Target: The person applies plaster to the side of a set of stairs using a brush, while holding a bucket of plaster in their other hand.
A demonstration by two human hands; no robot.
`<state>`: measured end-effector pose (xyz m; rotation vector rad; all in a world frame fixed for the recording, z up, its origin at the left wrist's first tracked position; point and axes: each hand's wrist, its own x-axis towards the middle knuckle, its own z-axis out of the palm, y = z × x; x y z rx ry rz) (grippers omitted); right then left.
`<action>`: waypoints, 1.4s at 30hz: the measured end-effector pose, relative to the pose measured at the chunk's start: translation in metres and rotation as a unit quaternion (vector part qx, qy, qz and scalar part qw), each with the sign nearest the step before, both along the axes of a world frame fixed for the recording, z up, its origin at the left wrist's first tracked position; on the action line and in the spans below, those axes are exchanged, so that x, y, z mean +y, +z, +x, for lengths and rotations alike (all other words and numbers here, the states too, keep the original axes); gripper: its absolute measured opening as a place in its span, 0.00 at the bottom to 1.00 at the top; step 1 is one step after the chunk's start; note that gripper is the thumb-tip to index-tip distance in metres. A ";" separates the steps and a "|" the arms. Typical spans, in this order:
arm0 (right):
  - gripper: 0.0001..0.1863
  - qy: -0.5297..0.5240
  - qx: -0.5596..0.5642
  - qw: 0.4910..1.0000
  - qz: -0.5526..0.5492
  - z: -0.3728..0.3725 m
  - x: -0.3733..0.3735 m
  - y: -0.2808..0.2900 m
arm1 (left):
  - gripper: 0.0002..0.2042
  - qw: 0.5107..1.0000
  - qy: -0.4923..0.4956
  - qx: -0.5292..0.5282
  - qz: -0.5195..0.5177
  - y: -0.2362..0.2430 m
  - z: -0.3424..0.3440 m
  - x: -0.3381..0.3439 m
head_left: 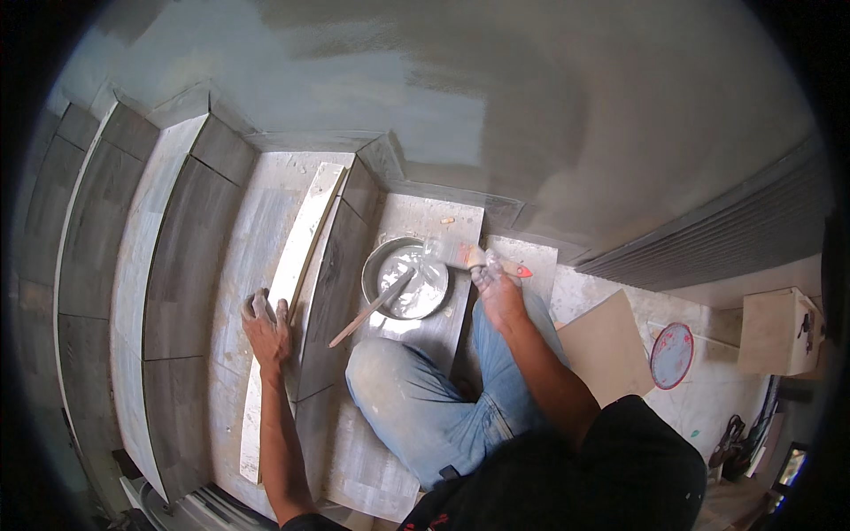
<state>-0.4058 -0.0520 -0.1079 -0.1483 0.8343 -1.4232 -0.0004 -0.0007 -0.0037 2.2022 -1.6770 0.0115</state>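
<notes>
My right hand point(501, 296) is closed around the handle of a wide paintbrush point(464, 256) with a red-tipped handle. The brush's bristles reach over the right rim of a round bucket point(367, 281), which holds wet grey-white paint or slurry. A wooden stick point(365, 316) leans in the bucket, its lower end sticking out over the near-left rim. On the left, my left hand point(268, 330) rests with fingers apart on a long whitish board point(297, 239) lying along a stair step. Pale smears cover the fingers of both hands.
Wood-look tiled stairs point(190, 257) rise to the left. Ahead stands a wall point(549, 106) with darker, wet-looking patches. To the right are a brown sheet point(609, 343), a round red-rimmed lid point(671, 356) and a wooden box point(772, 332). My bent knees point(387, 376) are close to the bucket.
</notes>
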 end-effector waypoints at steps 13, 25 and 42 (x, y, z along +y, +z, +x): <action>0.09 -0.190 0.600 0.669 -0.395 0.015 -0.123 0.100 | 0.24 1.000 0.018 0.021 0.007 0.003 -0.003 -0.001; 0.13 -0.209 0.629 0.582 -0.471 0.009 -0.123 0.101 | 0.25 1.000 0.020 0.020 0.007 0.003 -0.005 0.000; 0.13 -0.214 0.634 0.598 -0.442 -0.001 -0.085 0.081 | 0.25 1.000 0.023 0.009 0.005 0.006 0.002 0.006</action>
